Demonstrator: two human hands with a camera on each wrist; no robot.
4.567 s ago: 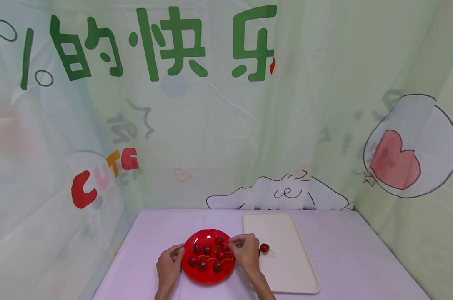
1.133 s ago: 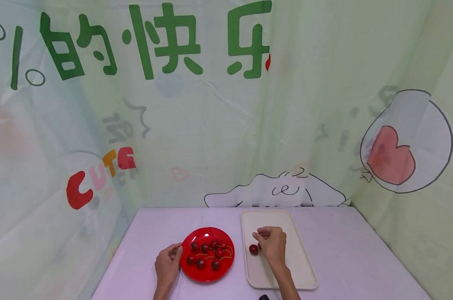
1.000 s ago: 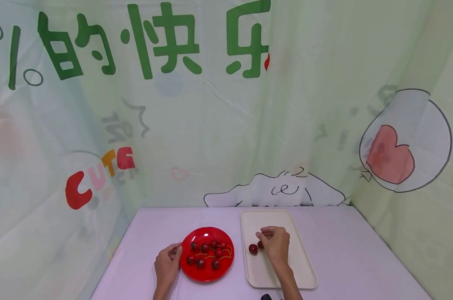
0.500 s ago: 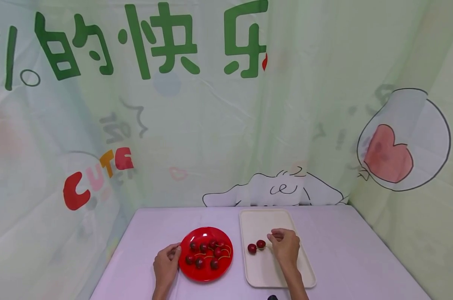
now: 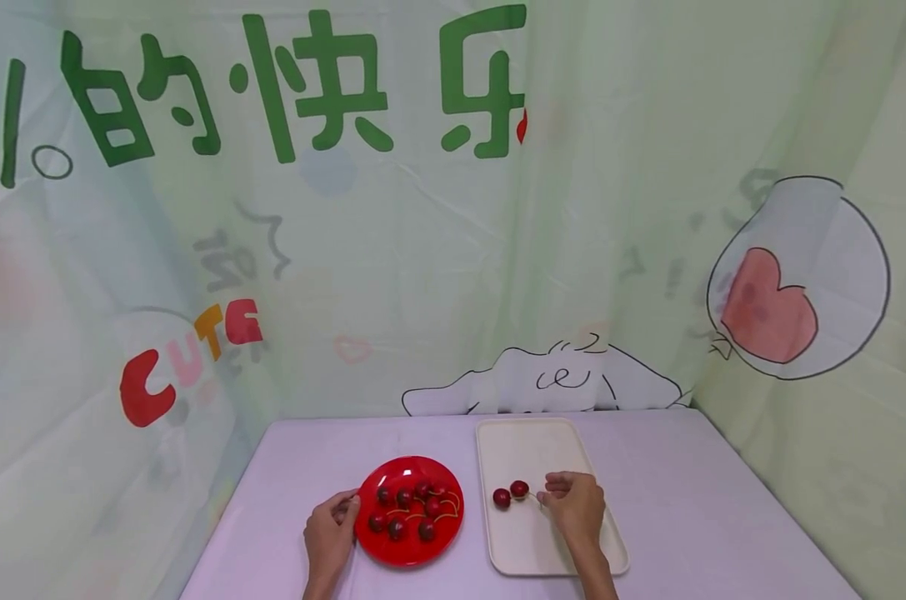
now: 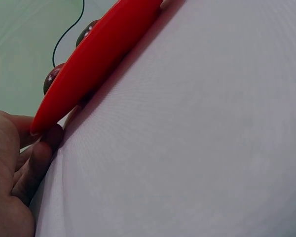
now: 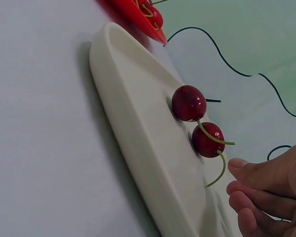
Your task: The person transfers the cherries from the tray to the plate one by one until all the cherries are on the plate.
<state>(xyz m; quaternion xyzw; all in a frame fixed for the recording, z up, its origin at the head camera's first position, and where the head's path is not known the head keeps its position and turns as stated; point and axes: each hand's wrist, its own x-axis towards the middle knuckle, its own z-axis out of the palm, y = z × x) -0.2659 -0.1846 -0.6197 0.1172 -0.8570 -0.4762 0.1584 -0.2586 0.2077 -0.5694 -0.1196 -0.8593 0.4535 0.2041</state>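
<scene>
Head view: the left hand [image 5: 329,535] grips the red plate [image 5: 410,550] rim, steadying it, while the right hand [image 5: 577,505], fingers loosely curled and empty, rests just right of two cherries [image 5: 511,493] on the cream tray [image 5: 528,442].

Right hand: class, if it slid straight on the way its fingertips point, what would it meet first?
Most likely the stem of the nearer cherry, which curves toward the right hand; the fingertips lie just short of it on the cream tray. Depth is uncertain.
</scene>
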